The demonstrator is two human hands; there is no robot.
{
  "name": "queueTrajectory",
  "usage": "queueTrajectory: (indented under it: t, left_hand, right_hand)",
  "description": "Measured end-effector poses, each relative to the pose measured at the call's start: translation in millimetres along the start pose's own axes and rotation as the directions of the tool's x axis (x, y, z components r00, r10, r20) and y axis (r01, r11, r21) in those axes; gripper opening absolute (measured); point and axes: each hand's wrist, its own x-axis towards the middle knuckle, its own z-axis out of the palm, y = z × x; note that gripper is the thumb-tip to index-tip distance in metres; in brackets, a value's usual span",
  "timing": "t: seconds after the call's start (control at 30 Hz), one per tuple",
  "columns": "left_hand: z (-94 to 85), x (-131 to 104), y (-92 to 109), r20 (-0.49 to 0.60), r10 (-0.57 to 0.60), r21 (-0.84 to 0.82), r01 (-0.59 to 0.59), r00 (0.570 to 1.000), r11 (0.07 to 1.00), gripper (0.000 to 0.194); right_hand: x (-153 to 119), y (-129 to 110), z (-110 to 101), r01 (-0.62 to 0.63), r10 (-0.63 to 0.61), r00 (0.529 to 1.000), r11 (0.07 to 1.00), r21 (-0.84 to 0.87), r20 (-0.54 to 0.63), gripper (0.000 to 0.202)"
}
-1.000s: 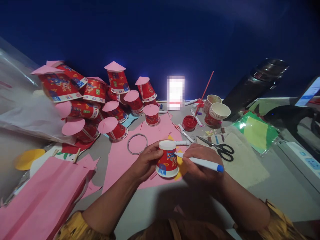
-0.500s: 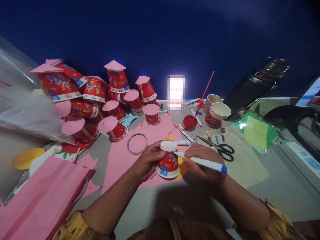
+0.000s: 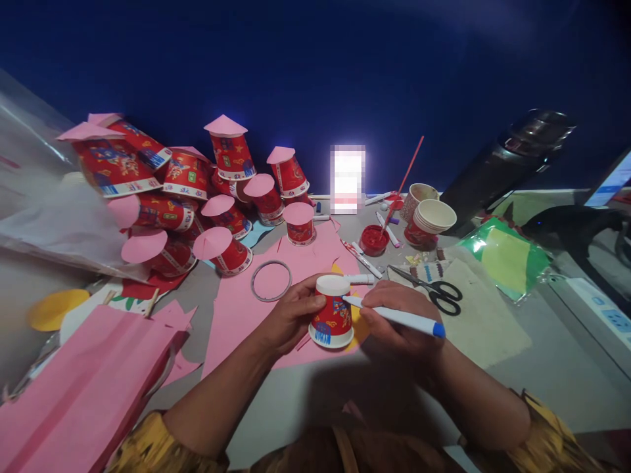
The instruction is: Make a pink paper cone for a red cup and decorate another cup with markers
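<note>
Upside down in front of me is a red paper cup (image 3: 333, 318) with a white base and rim, gold pattern and blue strokes. My left hand (image 3: 293, 312) is closed around its left side, thumb on the front. My right hand (image 3: 404, 318) grips a white marker (image 3: 401, 318) with a blue end, its tip touching or nearly touching the cup's upper right side. Beneath the cup lie pink paper (image 3: 236, 328) and a bit of yellow paper (image 3: 362, 332). Behind it is a white capped marker (image 3: 362, 279), partly hidden.
Red cups with pink paper cones (image 3: 227, 148) pile up at the back left. Scissors (image 3: 434, 289), a pot of red paint (image 3: 373, 241), stacked paper cups (image 3: 434, 217) and a black flask (image 3: 507, 164) are to the right. A grey ring (image 3: 271, 281) and pink bag (image 3: 93, 381) lie left.
The marker's blue end has shifted very slightly left, with its tip still at the cup. The cup and my left hand stay nearly as they were; the view has tilted a little.
</note>
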Motion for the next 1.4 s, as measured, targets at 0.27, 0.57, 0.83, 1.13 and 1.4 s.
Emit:
queueTrajectory:
  t: [0.27,0.57,0.83,1.13,1.4]
  left_hand:
    - [-0.3,2,0,0.008,0.008,0.010,-0.008,1.000,1.000,0.050]
    - [0.0,2,0,-0.011,-0.006,-0.008,0.006,1.000,1.000,0.045]
    - [0.1,2,0,-0.011,-0.005,-0.006,0.005,1.000,1.000,0.049]
    - [0.4,2,1,-0.044,-0.006,-0.045,0.004,0.999,0.999,0.043]
    - [0.9,4,2,-0.111,0.027,-0.116,-0.039,0.993,0.992,0.050]
  right_hand:
    - [-1,-1,2,0.013,-0.014,1.000,0.999,-0.045,-0.023,0.015]
    - [-1,-1,3,0.013,-0.013,1.000,0.999,-0.039,0.003,0.016]
    - [-2,-1,4,0.009,-0.008,1.000,1.000,-0.018,0.018,0.017]
    - [-4,0,0,-0.061,0.065,0.994,0.997,0.043,-0.089,0.016]
    - [-8,8,-9,-0.113,0.100,0.986,0.989,-0.093,-0.134,0.016]
